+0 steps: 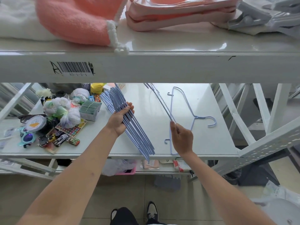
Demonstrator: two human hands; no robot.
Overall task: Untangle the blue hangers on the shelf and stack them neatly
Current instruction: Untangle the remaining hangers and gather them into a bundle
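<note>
My left hand (119, 120) grips a bundle of several blue wire hangers (139, 135), held edge-on and slanting from the shelf's back to past its front edge. My right hand (181, 138) pinches the end of a thin hanger (159, 101) that is lifted and runs up under the beam. One blue hanger (183, 95) lies flat on the white shelf (215, 137) just right of that hand, its hook (211, 122) pointing right.
Toy cars (59, 139), sunglasses (26, 138), yarn balls (68, 114), a round tin (34, 123) and a card box (90, 109) crowd the shelf's left part. The upper shelf beam (162, 69) crosses overhead with pink fabric (74, 18) above. Slanted frame struts (267, 142) stand right.
</note>
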